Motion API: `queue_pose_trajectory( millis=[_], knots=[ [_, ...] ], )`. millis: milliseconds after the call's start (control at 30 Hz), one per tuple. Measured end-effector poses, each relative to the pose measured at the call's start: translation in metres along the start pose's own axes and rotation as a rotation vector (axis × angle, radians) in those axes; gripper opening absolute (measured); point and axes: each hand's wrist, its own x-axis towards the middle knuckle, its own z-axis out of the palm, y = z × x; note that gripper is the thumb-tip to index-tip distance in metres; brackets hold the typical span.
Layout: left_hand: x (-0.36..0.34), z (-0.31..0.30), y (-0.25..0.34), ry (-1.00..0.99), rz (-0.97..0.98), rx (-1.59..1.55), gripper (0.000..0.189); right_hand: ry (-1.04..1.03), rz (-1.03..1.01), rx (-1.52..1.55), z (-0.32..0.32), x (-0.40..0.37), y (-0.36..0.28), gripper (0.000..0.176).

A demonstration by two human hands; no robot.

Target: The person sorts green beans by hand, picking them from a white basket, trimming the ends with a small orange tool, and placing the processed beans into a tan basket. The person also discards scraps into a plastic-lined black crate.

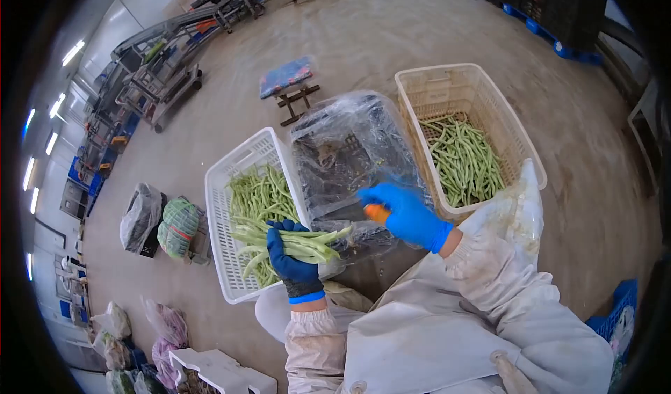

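Left hand [292,261], gloved in dark blue: closed around a bunch of long green beans [314,246], held above the near end of a white crate [218,216] part-filled with more beans. Right hand [409,219], gloved in bright blue: curled around an orange object [378,213], its kind not distinguishable. Between the white crate and a cream crate [435,90], also part-filled with beans, a dark container [356,156] was draped in clear plastic. Floor [377,24]: grey-brown, bare in broad stretches, patchily marked. Beyond the crates a low stool [286,76], blue-topped, was placed. To the left, a green-wrapped bundle [178,228] was set down; nearer, a white box [224,376] and filled bags [168,324] were grouped. Metal machinery [157,90] was ranged toward pale walls, lit by strip lights [73,53]. At upper right, dark stacks were borne on a blue pallet [545,34].
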Motion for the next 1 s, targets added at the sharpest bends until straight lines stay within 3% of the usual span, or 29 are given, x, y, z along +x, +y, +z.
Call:
queue_pose_trajectory(
  millis=[33,100,200,267,333,467,600,700,767,800,833,900,933,1000],
  knots=[
    [0.0,0.0,-0.001,-0.043,-0.015,-0.028,0.017,0.003,0.004,-0.001,0.002,-0.003,-0.018,0.026],
    [0.0,0.0,-0.003,-0.088,-0.031,-0.054,0.017,-0.26,-0.054,-0.098,0.01,-0.007,-0.04,0.026],
    [-0.002,0.004,-0.004,-0.134,-0.028,-0.097,0.018,-0.298,-0.058,-0.017,0.028,-0.015,-0.042,0.026],
    [-0.007,0.014,-0.002,-0.026,-0.03,-0.107,0.017,-0.255,-0.108,-0.035,0.036,-0.02,-0.042,0.029],
    [-0.007,0.014,-0.002,-0.072,-0.033,-0.117,0.018,-0.098,-0.084,-0.099,0.039,-0.023,-0.046,0.033],
    [-0.007,0.013,-0.001,-0.075,-0.033,-0.148,0.017,-0.187,-0.195,-0.286,0.042,-0.022,-0.036,0.035],
    [-0.014,0.019,-0.002,-0.124,-0.027,-0.074,0.018,-0.238,-0.234,-0.397,0.046,-0.021,-0.027,0.02],
    [-0.014,0.018,-0.003,-0.05,-0.021,-0.032,0.021,-0.255,-0.292,-0.517,0.047,-0.022,-0.027,0.012],
    [-0.016,0.016,-0.002,-0.02,-0.078,-0.011,0.026,-0.291,-0.315,-0.568,0.043,-0.021,-0.026,0.011],
    [-0.018,0.015,-0.001,-0.019,-0.077,-0.012,0.026,-0.404,-0.413,-0.453,0.037,-0.019,-0.024,0.009],
    [-0.023,0.015,0.0,-0.09,-0.224,-0.018,0.029,-0.516,-0.508,-0.335,0.032,-0.017,-0.023,0.008],
    [-0.031,0.019,0.001,-0.31,-0.453,-0.044,0.038,-0.591,-0.505,-0.387,0.025,-0.005,-0.017,0.008],
    [-0.033,0.02,0.0,-0.242,-0.452,0.122,0.038,-0.663,-0.502,-0.44,0.02,0.002,-0.015,0.008],
    [-0.034,0.025,-0.002,-0.104,-0.498,0.16,0.037,-0.615,-0.401,-0.529,0.009,0.017,-0.025,0.007]
  ],
)
